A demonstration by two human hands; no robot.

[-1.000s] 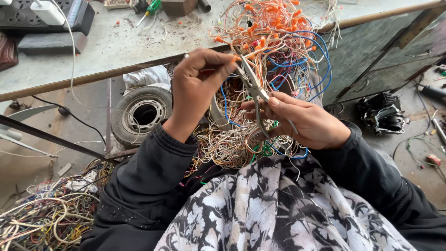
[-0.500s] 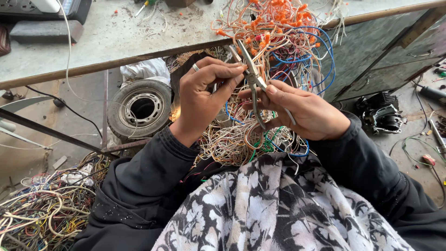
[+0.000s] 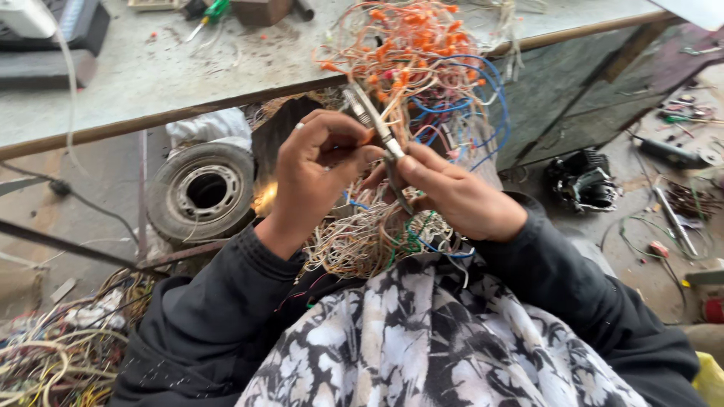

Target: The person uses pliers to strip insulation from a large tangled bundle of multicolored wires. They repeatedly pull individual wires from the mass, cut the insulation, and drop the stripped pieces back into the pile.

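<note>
My right hand (image 3: 452,196) grips the handles of metal pliers (image 3: 375,124), whose jaws point up and left into a tangled bundle of orange, white and blue wires (image 3: 411,60). My left hand (image 3: 317,169), a ring on one finger, pinches an orange-tipped wire right beside the pliers' jaws. More thin pale wires (image 3: 362,241) lie heaped in my lap under both hands. Black sleeves cover both arms, and a black-and-white patterned cloth (image 3: 422,339) lies over my knees.
A grey worktable (image 3: 151,83) with a wooden edge runs across the top, with a screwdriver (image 3: 205,16) on it. A small tyre (image 3: 200,192) lies on the floor at left, a wire heap (image 3: 53,362) at bottom left, and a black motor part (image 3: 584,181) at right.
Both hands and the pliers have shifted left in the view as the camera turned; the left fingers have closed tighter on the wire beside the jaws.
</note>
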